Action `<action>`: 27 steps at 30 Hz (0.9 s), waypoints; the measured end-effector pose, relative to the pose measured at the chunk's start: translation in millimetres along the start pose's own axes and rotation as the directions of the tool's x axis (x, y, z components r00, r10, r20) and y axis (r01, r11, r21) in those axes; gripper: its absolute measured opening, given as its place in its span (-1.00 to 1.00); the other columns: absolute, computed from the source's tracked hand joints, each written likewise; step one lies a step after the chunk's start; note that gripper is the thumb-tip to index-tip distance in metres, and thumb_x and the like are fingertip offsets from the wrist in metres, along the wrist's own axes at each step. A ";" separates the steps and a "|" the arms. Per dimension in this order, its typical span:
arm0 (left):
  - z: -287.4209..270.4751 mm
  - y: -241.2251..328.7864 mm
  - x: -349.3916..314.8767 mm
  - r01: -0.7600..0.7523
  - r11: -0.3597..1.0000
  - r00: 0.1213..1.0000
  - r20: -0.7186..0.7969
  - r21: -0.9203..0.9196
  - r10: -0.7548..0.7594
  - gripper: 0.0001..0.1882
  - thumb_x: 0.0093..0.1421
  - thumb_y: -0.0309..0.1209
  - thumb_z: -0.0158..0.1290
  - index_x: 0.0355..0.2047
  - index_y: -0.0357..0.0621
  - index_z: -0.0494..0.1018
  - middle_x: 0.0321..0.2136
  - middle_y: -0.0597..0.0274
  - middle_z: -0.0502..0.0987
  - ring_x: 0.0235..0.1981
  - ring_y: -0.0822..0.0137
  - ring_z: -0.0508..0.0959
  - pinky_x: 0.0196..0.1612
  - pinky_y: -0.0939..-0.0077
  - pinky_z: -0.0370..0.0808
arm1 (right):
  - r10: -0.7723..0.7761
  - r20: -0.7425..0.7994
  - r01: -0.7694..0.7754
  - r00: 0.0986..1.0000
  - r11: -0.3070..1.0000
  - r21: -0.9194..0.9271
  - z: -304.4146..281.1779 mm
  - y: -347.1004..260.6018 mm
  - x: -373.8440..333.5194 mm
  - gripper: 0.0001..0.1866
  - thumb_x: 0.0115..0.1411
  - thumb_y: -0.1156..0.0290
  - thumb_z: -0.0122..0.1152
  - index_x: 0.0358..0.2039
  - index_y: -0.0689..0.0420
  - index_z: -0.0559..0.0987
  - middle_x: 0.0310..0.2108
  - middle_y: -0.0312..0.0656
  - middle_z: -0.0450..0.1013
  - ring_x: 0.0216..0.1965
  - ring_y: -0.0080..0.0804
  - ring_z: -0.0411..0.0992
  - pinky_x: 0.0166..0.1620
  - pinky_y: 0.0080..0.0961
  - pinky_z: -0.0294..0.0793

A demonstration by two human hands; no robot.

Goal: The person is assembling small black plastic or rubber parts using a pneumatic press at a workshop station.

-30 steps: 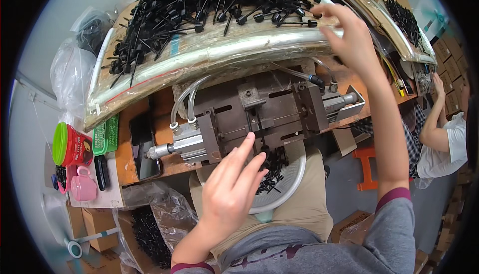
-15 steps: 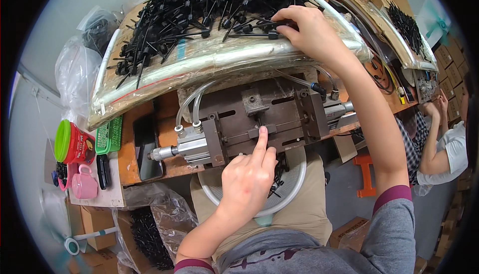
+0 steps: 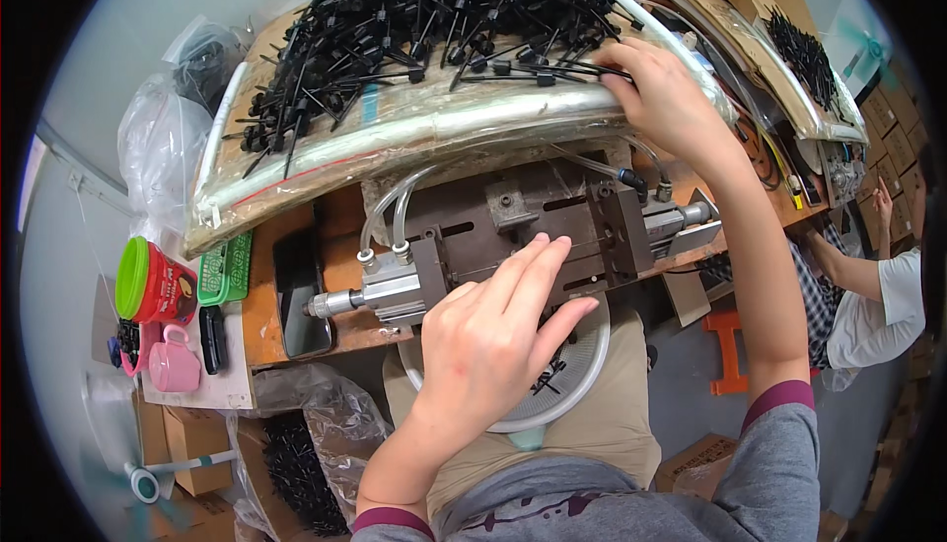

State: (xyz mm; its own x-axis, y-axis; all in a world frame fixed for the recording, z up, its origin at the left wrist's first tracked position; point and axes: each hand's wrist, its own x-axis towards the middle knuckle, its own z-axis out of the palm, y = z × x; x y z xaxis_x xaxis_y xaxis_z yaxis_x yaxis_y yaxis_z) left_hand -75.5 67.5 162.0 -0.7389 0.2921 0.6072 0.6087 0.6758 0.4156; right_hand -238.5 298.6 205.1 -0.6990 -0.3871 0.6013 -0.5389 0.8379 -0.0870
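My left hand (image 3: 478,345) is over the brown metal clamping fixture (image 3: 459,248), its fingers stretched out and thumb apart, with nothing held. It hides the fixture's middle. At the right front of the padded tray (image 3: 424,120), my right hand (image 3: 666,93) pinches the end of a thin black plastic stem (image 3: 602,68); its fingertips are partly hidden. The stem belongs with a heap of black stemmed pieces with blocky heads (image 3: 395,34) spread over the tray. Below the fixture, a white round basket (image 3: 577,399) between my legs holds several black pieces.
Silver air cylinders (image 3: 390,295) with clear hoses flank the fixture. On the left are a dark phone (image 3: 299,295), a green basket (image 3: 227,271), a red tub (image 3: 163,286) and a pink cup (image 3: 175,360). A person (image 3: 878,305) sits at far right, near an orange stool (image 3: 727,350).
My right hand has moved right and slightly down, along the tray's front edge. My left hand has changed from a pointing finger on the fixture to spread fingers above it.
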 end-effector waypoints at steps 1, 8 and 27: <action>-1.2 0.8 2.7 -0.004 1.000 0.999 -0.041 -0.021 0.003 -0.52 0.02 -0.37 0.42 -0.03 -0.19 0.59 -0.17 0.12 0.67 -0.56 0.43 0.62 -0.42 0.56 0.55 | 0.013 -0.006 -0.014 1.000 0.999 -0.047 -6.3 -2.4 -4.8 -0.80 0.29 0.45 0.16 -0.14 0.28 0.58 -0.21 0.00 0.55 -0.08 0.05 0.50 0.01 -0.19 0.49; 11.5 1.9 11.6 -0.055 0.997 0.962 -0.270 -0.063 0.036 -0.61 0.06 -0.51 0.35 -0.07 -0.31 0.59 -0.19 0.05 0.64 -0.31 0.16 0.65 -0.29 0.41 0.60 | 0.321 0.019 -0.299 0.947 0.859 0.415 -37.1 -54.8 -51.2 -0.76 0.29 0.49 0.19 -0.06 0.29 0.56 -0.16 -0.04 0.58 -0.14 -0.26 0.57 -0.07 -0.39 0.52; 26.7 -2.8 -44.5 -0.014 0.982 0.987 0.159 0.188 -0.016 -0.71 0.03 -0.44 0.34 -0.23 -0.27 0.60 0.06 -0.02 0.59 -0.39 0.27 0.66 -0.31 0.44 0.60 | 0.311 0.243 -0.377 0.919 0.509 0.774 -35.3 -109.3 -130.7 -0.78 0.37 0.46 0.14 -0.14 0.32 0.67 -0.13 -0.20 0.42 -0.27 -0.67 0.39 -0.29 -0.76 0.38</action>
State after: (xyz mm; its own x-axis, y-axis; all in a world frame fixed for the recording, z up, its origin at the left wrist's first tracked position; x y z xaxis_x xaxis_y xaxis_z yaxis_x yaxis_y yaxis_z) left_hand -52.0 70.6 115.7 -0.7854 0.3851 0.4847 0.5538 0.7869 0.2721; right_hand -71.7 271.2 164.1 -0.9241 -0.1891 0.3321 -0.3745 0.2750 -0.8855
